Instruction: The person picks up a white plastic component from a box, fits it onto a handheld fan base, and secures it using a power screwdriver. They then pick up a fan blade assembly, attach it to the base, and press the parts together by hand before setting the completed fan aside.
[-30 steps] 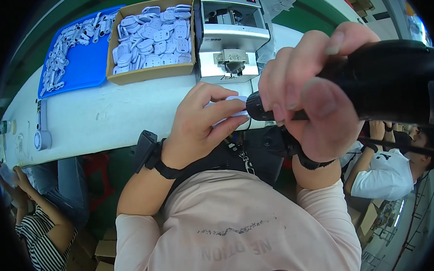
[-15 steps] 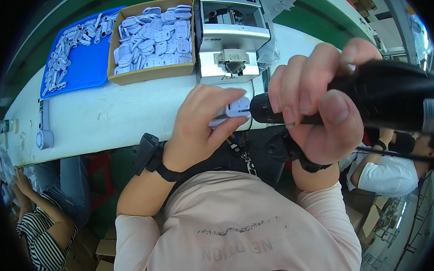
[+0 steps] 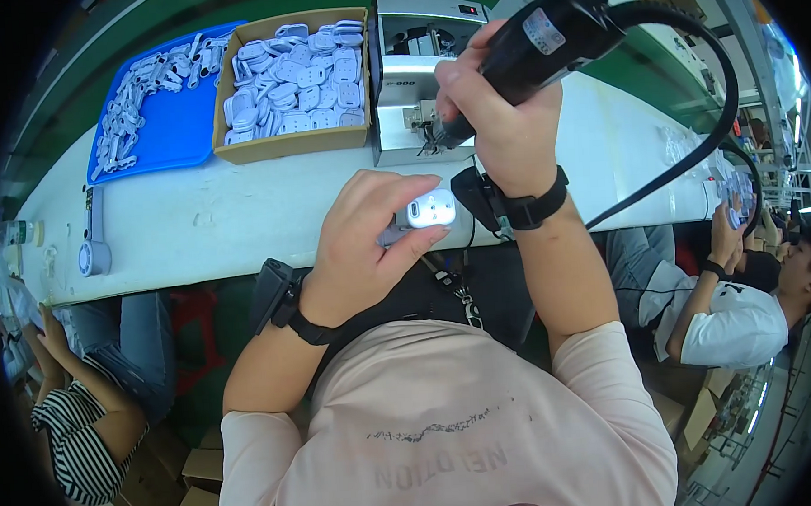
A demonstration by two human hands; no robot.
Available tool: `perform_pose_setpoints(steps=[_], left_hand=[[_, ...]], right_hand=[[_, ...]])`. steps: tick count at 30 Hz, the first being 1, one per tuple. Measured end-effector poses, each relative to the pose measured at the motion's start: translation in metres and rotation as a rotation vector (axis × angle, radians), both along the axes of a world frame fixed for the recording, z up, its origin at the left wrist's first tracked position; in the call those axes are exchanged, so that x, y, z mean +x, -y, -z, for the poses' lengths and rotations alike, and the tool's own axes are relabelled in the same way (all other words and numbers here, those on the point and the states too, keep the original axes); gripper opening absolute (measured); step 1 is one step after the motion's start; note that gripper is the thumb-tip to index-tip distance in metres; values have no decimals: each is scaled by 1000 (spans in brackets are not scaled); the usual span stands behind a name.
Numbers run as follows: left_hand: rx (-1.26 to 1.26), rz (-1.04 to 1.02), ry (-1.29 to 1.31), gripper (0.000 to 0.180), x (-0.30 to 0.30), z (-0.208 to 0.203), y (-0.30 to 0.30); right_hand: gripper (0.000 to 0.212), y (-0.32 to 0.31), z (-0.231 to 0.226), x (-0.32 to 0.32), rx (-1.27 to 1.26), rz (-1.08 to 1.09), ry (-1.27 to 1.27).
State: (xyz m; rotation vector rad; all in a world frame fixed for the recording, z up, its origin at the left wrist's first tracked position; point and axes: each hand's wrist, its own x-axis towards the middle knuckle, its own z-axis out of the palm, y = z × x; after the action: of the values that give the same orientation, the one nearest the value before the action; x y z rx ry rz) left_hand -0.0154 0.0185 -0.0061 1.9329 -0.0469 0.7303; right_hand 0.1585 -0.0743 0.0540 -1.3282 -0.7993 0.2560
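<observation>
Left hand: the left hand (image 3: 364, 246) pinches a small white plastic part (image 3: 431, 208) between thumb and fingertips, holding it up just in front of the table (image 3: 196, 217) edge.
Right hand: the right hand (image 3: 499, 113) is clenched around a black electric screwdriver (image 3: 541, 44), tip pointing down toward the grey machine (image 3: 416, 72), a little above and apart from the part.
Part: the part sits in the left fingers, face up, near the table edge and below the driver's tip; the tip is not on it.
Cable: a black cable (image 3: 691, 150) loops from the driver's top off to the right.
Supply: a cardboard box (image 3: 292, 145) behind the hands is heaped with white parts of the same kind; a blue tray (image 3: 169, 128) beside it holds more small white pieces, spread thin.
Done, as judged: one part is picked out and held ready, and the tool is in hand. Whether this part has had its screw cannot be told from the view.
Left, as judged: the full box suggests most of the batch remains; no pile of finished parts can be made out near the hands.
Others: a person in a striped top (image 3: 70, 439) sits at lower left, another in a white shirt (image 3: 734, 320) at right, both apart from this work.
</observation>
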Motion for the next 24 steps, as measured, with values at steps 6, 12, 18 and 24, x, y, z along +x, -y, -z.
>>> perform_pose_setpoints(steps=[6, 12, 18, 24], left_hand=[[7, 16, 1, 39, 3, 0, -2], [4, 65, 13, 36, 10, -3, -5], [-28, 65, 7, 32, 13, -1, -1], [-27, 69, 3, 30, 13, -1, 3]], right_hand=[[33, 28, -10, -14, 27, -6, -82], [35, 60, -72, -20, 357, -443, 73], [34, 55, -57, -27, 201, -360, 178], [34, 46, -68, -33, 123, -314, 136]])
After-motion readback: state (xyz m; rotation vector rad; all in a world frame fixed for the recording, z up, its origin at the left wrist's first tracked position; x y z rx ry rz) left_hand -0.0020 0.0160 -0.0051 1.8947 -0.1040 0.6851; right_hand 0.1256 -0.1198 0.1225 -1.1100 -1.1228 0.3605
